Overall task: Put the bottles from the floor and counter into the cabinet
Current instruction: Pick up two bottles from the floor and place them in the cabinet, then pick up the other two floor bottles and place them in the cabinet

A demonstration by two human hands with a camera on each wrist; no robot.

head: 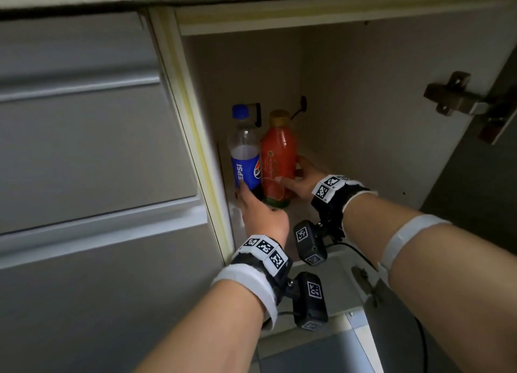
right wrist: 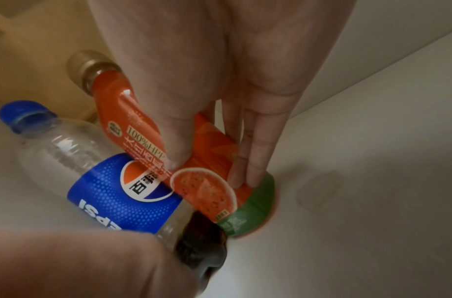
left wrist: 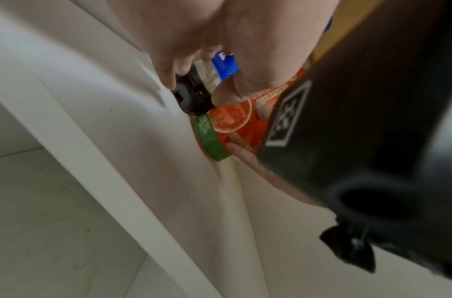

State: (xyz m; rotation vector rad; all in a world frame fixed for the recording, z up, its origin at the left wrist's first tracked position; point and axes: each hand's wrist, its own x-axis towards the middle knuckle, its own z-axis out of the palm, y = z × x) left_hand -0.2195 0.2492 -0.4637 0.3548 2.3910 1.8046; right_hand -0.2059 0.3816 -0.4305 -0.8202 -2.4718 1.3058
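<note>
Inside the open cabinet [head: 363,92], a Pepsi bottle [head: 244,154] with a blue cap and a red watermelon juice bottle [head: 278,154] stand upright side by side near the back left corner. My left hand [head: 246,196] grips the Pepsi bottle low, thumb on its blue label [right wrist: 123,191]. My right hand [head: 291,176] holds the juice bottle [right wrist: 207,181] between thumb and fingers [right wrist: 248,161] just above its green base. The left wrist view shows the Pepsi bottle's dark base [left wrist: 192,94] and the juice bottle [left wrist: 232,121] resting on the cabinet floor.
Grey drawer fronts [head: 84,148] fill the left side, past the cabinet's pale frame post [head: 193,126]. A metal door hinge [head: 453,95] sticks out on the right wall. A dark hook [head: 302,103] hangs on the back wall. The pale cabinet floor [right wrist: 360,211] extends right of the bottles.
</note>
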